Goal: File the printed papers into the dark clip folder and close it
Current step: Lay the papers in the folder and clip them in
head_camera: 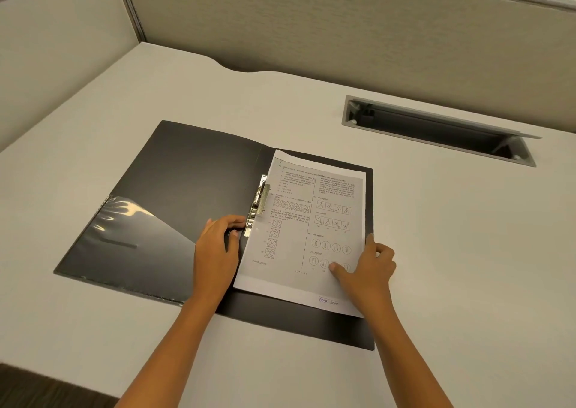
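The dark clip folder (pixel 174 183) lies open and flat on the desk. Printed papers (pixel 299 230) with text and diagrams rest on its right half, their left edge by the metal clip (pixel 259 201) at the spine. My left hand (pixel 216 251) lies on the folder just left of the clip's lower end, fingertips touching the clip. My right hand (pixel 367 267) presses on the papers' lower right corner, thumb on the sheet and fingers at its right edge. A clear plastic pocket (pixel 131 230) covers the lower part of the left cover.
The pale desk (pixel 452 251) has an open cable tray slot (pixel 436 130) at the back right. Beige partition walls (pixel 311 27) stand behind and to the left. The desk's front edge is near the bottom left, with dark floor below it.
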Motion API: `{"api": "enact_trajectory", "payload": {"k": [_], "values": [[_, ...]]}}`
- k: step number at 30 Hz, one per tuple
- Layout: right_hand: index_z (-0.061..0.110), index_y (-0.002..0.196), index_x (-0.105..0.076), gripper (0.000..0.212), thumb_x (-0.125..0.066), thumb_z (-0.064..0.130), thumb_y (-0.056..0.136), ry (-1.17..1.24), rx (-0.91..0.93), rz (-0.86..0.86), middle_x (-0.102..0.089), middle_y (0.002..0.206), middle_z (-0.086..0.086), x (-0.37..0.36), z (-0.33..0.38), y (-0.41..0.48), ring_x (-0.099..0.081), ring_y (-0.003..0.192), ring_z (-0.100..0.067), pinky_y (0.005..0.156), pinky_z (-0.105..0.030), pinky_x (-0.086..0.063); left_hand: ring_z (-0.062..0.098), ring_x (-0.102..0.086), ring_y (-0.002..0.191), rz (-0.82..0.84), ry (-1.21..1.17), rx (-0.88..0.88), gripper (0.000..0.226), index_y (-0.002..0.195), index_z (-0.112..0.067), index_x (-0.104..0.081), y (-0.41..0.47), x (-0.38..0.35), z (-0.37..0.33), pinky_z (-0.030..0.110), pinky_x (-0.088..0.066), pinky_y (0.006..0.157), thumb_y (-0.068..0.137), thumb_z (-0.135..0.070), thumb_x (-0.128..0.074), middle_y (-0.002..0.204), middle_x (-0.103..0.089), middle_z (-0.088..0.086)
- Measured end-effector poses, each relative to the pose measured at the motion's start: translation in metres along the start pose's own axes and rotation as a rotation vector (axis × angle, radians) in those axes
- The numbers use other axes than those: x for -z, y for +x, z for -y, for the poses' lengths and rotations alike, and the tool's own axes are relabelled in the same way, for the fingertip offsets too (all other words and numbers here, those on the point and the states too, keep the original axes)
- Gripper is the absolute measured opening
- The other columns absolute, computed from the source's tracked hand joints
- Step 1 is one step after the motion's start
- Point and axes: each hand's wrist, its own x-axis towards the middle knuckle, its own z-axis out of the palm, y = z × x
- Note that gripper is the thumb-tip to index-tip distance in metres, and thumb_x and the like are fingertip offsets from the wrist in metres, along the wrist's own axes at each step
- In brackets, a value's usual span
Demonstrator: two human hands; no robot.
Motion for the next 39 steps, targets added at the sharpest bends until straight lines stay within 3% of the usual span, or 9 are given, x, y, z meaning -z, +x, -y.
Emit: {"api": "enact_trajectory", "payload": {"k": [5,9,13,18,21,28,34,39], "values": [[0.016,0.146,-0.014,0.095,-0.074,0.036,0.076,0.059,0.034,-0.013,-0.022,0.143,-0.009,-0.001,-0.003,0.003,-0.022,0.133,-0.026,0.108,-0.043,-0.032,0.012,-0.056,0.101,0.023,-0.031,0.026,0.020,0.108,-0.019,-0.064,-0.002,0.004,-0.003,0.028,-0.043,0.096,0.093,-0.019,-0.051,0.113,-0.065,0.003],[0.023,0.142,-0.027,0.081,-0.073,0.037,0.077,0.253,0.079,-0.047,-0.034,0.140,-0.001,0.002,-0.016,-0.003,-0.038,0.128,-0.025,0.100,-0.043,-0.043,0.027,-0.045,0.128,0.144,-0.054,0.066,0.026,0.118,-0.025,-0.057,-0.007,0.015,-0.006,0.050,-0.034,0.108,0.092,-0.027,-0.051,0.127,-0.059,-0.001],[0.031,0.142,-0.025,0.076,-0.069,0.035,0.080,0.320,0.120,-0.025,-0.039,0.141,0.005,0.007,-0.033,-0.023,-0.044,0.123,-0.016,0.096,-0.034,-0.043,0.028,-0.022,0.140,0.358,0.062,0.055,0.061,0.139,-0.027,-0.033,-0.020,0.028,-0.005,0.049,-0.020,0.112,0.084,-0.045,-0.052,0.148,-0.035,-0.003],[0.049,0.133,-0.016,0.077,-0.067,0.041,0.077,0.304,0.200,0.049,-0.035,0.142,0.015,0.012,-0.050,-0.044,-0.039,0.126,-0.007,0.103,-0.036,-0.040,0.028,-0.009,0.144,0.438,0.144,0.047,0.091,0.143,-0.034,-0.018,-0.041,0.040,-0.001,0.051,-0.017,0.112,0.066,-0.059,-0.058,0.154,-0.020,-0.007],[0.055,0.133,-0.013,0.083,-0.069,0.046,0.073,0.275,0.221,0.067,-0.032,0.138,0.024,0.014,-0.063,-0.054,-0.037,0.124,0.001,0.103,-0.030,-0.036,0.028,-0.007,0.144,0.439,0.153,0.032,0.091,0.142,-0.037,-0.018,-0.050,0.043,0.003,0.051,-0.016,0.113,0.067,-0.055,-0.064,0.155,-0.019,-0.008],[0.055,0.136,-0.013,0.087,-0.072,0.038,0.075,0.240,0.271,0.014,-0.042,0.137,0.021,0.014,-0.080,-0.069,-0.037,0.125,0.005,0.103,-0.025,-0.032,0.032,-0.012,0.143,0.373,0.155,0.044,0.084,0.140,-0.036,-0.027,-0.056,0.040,0.010,0.056,-0.020,0.110,0.069,-0.046,-0.070,0.153,-0.024,-0.004],[0.034,0.148,-0.003,0.099,-0.073,0.026,0.079,0.227,0.269,-0.033,-0.044,0.129,0.028,0.005,-0.088,-0.065,-0.032,0.126,0.008,0.103,-0.022,-0.029,0.032,-0.014,0.142,0.346,0.151,0.018,0.077,0.138,-0.037,-0.030,-0.056,0.038,0.009,0.055,-0.019,0.111,0.072,-0.044,-0.069,0.152,-0.027,-0.004],[0.030,0.149,-0.005,0.098,-0.073,0.025,0.079,0.218,0.271,-0.052,-0.041,0.125,0.033,0.001,-0.088,-0.064,-0.032,0.125,0.005,0.104,-0.024,-0.029,0.032,-0.013,0.143,0.339,0.158,0.012,0.073,0.137,-0.039,-0.031,-0.057,0.039,0.010,0.055,-0.019,0.110,0.074,-0.044,-0.068,0.152,-0.026,-0.005]]}}
